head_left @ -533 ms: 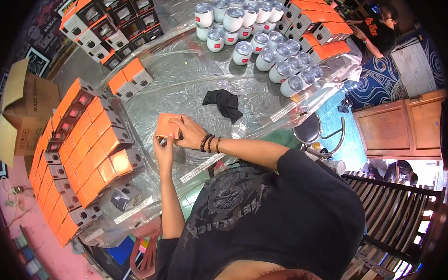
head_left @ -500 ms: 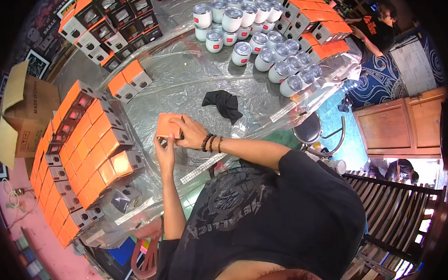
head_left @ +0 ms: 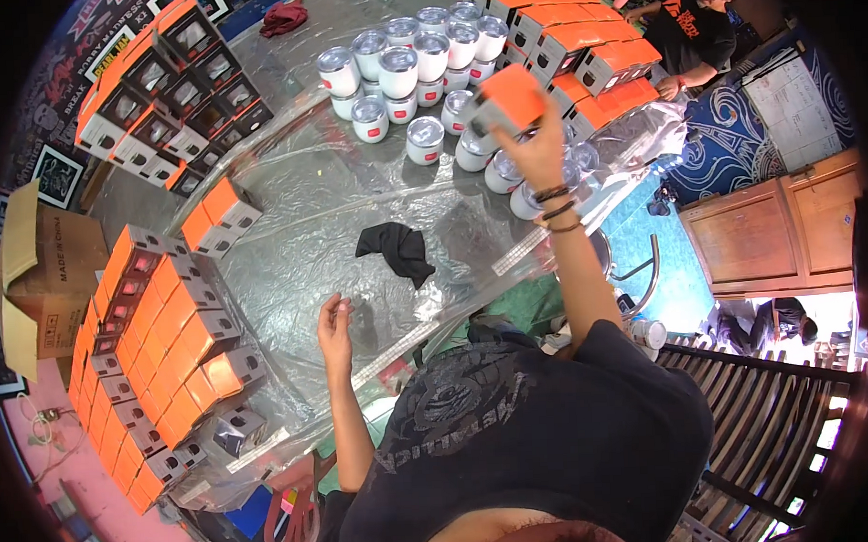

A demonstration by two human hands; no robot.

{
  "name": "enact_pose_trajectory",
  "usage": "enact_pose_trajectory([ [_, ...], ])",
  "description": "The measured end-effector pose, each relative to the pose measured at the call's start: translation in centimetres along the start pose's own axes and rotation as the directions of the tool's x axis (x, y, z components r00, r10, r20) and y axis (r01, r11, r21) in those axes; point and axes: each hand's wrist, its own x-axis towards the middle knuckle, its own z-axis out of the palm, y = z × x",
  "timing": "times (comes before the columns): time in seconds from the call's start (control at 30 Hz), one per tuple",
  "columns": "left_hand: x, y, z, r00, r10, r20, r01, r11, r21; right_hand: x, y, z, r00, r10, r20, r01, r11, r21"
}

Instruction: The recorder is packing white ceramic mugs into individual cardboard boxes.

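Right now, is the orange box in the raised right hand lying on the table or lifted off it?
Lifted. The right hand holds the orange box up in the air above the white tumblers, clear of the plastic-covered table.

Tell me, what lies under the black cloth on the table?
The black cloth lies on clear plastic sheeting that covers the table. What is directly beneath the cloth is hidden.

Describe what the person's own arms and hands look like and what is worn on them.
Both forearms are bare, coming out of the short sleeves of a black T-shirt with a grey print. The right hand has several dark bead or cord bracelets stacked at the wrist. The left hand shows no glove or wristband; rings are too small to tell.
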Motion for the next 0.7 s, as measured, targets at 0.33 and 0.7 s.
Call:
enact_pose_trajectory([
  [0.33,0.7,0.6,6.4,0.973,-0.082,-0.214,0.056,0.991,-0.124,12.2,21.0,-6.7,0.939,0.203,-0.28,-0.299,0.882,-0.365],
  [0.7,-1.0,-0.2,12.2,0.945,-0.192,-0.264,0.183,0.981,-0.057,11.1,27.5,-5.0,0.883,0.213,-0.419,-0.395,0.82,-0.414],
])
